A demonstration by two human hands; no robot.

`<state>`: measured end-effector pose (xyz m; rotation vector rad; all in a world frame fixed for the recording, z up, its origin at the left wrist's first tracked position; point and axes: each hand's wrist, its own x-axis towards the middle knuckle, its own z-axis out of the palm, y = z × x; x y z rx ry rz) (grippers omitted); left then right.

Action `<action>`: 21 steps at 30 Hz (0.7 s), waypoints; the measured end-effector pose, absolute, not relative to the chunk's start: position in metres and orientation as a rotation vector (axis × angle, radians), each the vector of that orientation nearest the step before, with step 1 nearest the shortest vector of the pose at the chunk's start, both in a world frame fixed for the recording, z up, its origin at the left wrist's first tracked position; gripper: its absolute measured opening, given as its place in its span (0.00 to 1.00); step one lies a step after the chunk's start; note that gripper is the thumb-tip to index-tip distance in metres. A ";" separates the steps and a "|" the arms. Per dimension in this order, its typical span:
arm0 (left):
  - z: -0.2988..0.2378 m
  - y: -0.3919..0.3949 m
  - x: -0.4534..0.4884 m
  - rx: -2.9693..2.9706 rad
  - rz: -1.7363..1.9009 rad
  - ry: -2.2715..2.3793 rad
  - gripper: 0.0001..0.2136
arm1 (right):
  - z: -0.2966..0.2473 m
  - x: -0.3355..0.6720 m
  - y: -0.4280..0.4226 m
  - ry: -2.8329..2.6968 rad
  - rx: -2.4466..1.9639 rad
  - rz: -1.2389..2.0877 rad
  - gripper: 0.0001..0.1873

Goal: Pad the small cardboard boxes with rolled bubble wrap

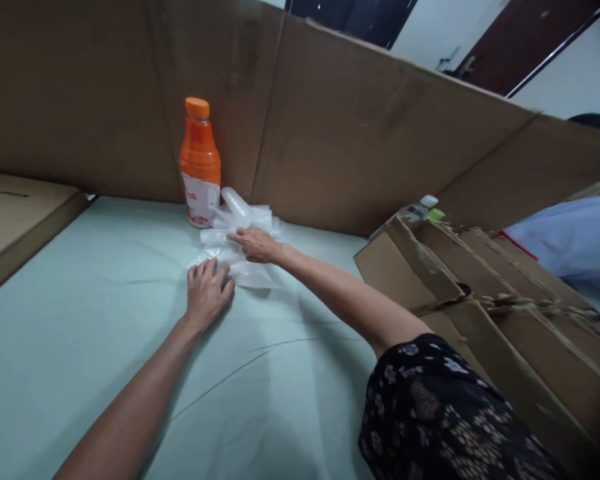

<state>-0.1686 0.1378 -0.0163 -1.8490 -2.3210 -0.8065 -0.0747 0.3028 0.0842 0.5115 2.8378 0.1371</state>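
A crumpled pile of clear bubble wrap lies on the pale green tabletop, against the foot of an orange bottle. My left hand rests palm down at the pile's near left edge, fingers apart and their tips touching the plastic. On top of the wrap is my right hand, its index finger stretched out to the left; its other fingers are partly hidden. The bottle stands upright, with an orange cap and a white label with red print.
A tall cardboard wall runs along the back of the table. On the right stands a divided cardboard box with a clear bottle in it. A flat cardboard piece lies at left.
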 end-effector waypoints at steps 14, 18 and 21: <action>-0.016 0.140 -0.178 -1.494 -1.396 -2.332 0.13 | 0.077 0.001 0.207 2.930 1.085 -0.152 0.33; -0.017 0.141 -0.188 -1.308 -1.549 -2.378 0.13 | 0.051 0.005 0.195 2.938 1.041 -0.260 0.09; -0.019 0.143 -0.194 -1.220 -1.627 -2.398 0.15 | 0.071 0.015 0.188 3.148 0.967 -0.427 0.07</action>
